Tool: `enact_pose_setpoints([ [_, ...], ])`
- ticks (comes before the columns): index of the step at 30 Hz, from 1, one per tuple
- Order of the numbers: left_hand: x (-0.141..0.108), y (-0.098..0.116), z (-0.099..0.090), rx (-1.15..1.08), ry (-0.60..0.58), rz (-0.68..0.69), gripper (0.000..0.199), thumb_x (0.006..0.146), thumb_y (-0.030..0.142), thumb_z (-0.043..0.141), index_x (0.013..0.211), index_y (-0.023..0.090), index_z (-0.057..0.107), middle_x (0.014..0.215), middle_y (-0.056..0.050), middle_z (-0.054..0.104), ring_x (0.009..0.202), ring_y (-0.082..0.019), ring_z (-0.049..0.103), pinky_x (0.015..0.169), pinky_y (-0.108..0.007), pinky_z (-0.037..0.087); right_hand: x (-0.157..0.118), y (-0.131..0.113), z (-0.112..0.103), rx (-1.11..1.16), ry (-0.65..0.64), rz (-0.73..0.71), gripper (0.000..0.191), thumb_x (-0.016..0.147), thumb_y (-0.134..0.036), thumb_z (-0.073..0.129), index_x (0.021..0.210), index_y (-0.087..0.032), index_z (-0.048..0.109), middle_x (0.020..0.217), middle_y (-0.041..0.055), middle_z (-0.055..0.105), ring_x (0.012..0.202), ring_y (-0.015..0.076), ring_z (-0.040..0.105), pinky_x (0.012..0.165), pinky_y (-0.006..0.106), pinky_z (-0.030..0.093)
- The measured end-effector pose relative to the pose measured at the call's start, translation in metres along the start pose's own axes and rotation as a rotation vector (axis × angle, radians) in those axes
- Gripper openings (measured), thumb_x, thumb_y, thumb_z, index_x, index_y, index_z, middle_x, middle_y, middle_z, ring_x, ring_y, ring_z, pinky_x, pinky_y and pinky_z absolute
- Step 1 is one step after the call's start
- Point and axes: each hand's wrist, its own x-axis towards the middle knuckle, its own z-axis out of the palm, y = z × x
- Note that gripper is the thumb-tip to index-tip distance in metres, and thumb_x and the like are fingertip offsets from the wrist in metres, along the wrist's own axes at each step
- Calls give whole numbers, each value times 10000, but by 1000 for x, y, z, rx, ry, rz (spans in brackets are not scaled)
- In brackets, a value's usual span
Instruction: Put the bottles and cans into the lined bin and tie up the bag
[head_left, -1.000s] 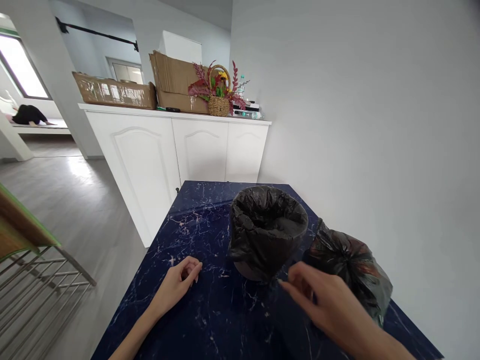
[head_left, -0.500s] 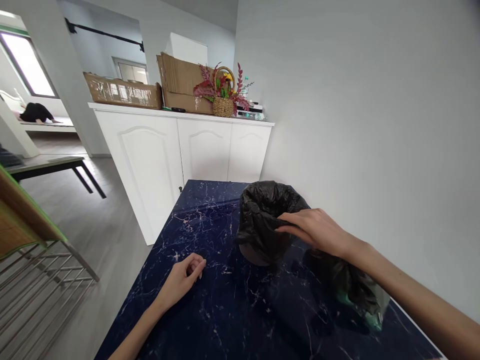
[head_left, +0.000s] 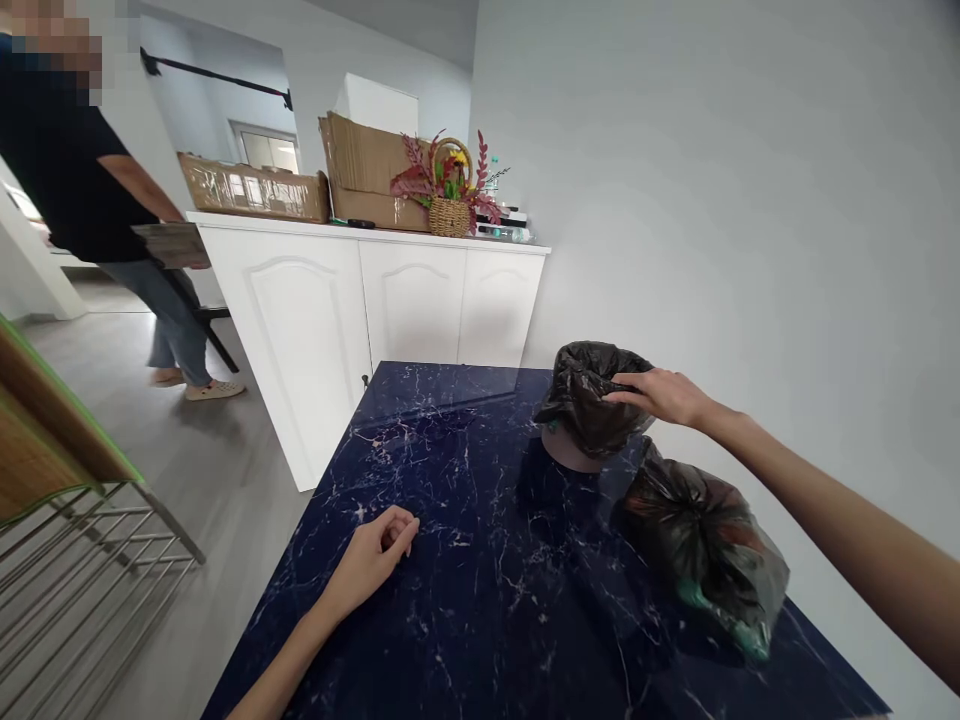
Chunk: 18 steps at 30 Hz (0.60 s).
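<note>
A grey trash can [head_left: 570,452] lined with a black plastic bag [head_left: 592,385] is at the far right of the dark blue marbled table [head_left: 450,620]. My right hand [head_left: 664,395] grips its bag-covered rim, thumb and fingers on either side. The can's inside is mostly hidden by the bag. Closer to me, beneath my right forearm, lies a tied black garbage bag [head_left: 712,545], bulging, with something green and reddish showing through. My left hand [head_left: 382,545] rests on the table at the left, fingers curled in to the thumb, with nothing visible in them.
A white cabinet [head_left: 307,340] behind the table bears cardboard boxes [head_left: 255,190] and a flower basket [head_left: 450,213]. The wall [head_left: 712,200] borders the table's right side. At the left, a person [head_left: 82,170] in dark clothes carries a flat object near a metal-framed chair [head_left: 97,540].
My right hand has moved the lined trash can away from me and to the right, uncovering the tied bag. My left hand has hardly moved. A person has come in at the left.
</note>
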Motion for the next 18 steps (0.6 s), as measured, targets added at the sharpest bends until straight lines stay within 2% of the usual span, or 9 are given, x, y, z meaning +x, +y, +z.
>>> enact_pose_setpoints([
  [3, 1, 1, 0, 4, 0, -3, 485, 1024, 681, 503, 981, 231, 678, 731, 4, 680, 665, -184, 592, 658, -286, 436, 1, 21, 4, -16, 3, 57, 555, 1011, -650, 512, 1317, -252, 748, 1245, 116, 812, 1083, 381, 747, 738, 400, 560],
  [7, 2, 3, 0, 13, 8, -6, 492, 1021, 687, 503, 982, 230, 681, 732, 1, 683, 662, -187, 594, 656, -288, 432, -8, 32, 5, -22, 55, 88, 562, 1011, -647, 511, 1304, -223, 737, 1082, 126, 831, 961, 357, 758, 749, 416, 562],
  [8, 2, 3, 0, 16, 11, -7, 495, 1021, 688, 503, 982, 229, 682, 730, 1, 683, 661, -187, 594, 654, -288, 430, -14, 31, 4, -20, 84, 82, 578, 1011, -652, 520, 1350, -224, 706, 1101, 128, 825, 981, 353, 754, 789, 428, 566],
  [10, 3, 4, 0, 21, 17, -8, 500, 1021, 691, 500, 978, 229, 685, 723, 2, 680, 659, -187, 594, 651, -286, 427, -30, 23, 2, -16, 173, 65, 631, 1017, -654, 531, 1458, -210, 609, 1259, 155, 780, 1141, 362, 717, 927, 462, 554],
  [12, 4, 5, -1, 27, 20, -9, 507, 1017, 698, 500, 973, 230, 687, 718, 3, 677, 654, -187, 594, 645, -284, 424, -54, 14, 0, 1, 334, 49, 607, 1049, -626, 506, 1459, -182, 568, 1366, 188, 718, 1261, 364, 659, 1029, 481, 514],
  [14, 5, 5, -1, 34, 20, -8, 516, 1012, 708, 500, 971, 231, 690, 712, 3, 671, 647, -187, 588, 640, -285, 423, -85, 4, 3, 42, 449, 36, 489, 1090, -592, 450, 1320, -196, 622, 1269, 175, 739, 1156, 335, 697, 971, 455, 531],
  [15, 5, 6, -1, 37, 20, -6, 519, 1008, 713, 501, 970, 231, 692, 709, 4, 666, 644, -187, 585, 641, -286, 426, -102, 1, 8, 69, 431, 30, 445, 1105, -585, 425, 1231, -220, 647, 1180, 144, 757, 1029, 300, 727, 887, 420, 545],
  [18, 7, 7, -1, 51, 25, -6, 524, 998, 722, 511, 971, 233, 697, 709, 5, 656, 650, -188, 584, 658, -289, 446, -152, -4, 34, 95, 197, 59, 432, 1116, -587, 386, 1103, -258, 666, 1068, 92, 756, 717, 193, 704, 641, 337, 498],
])
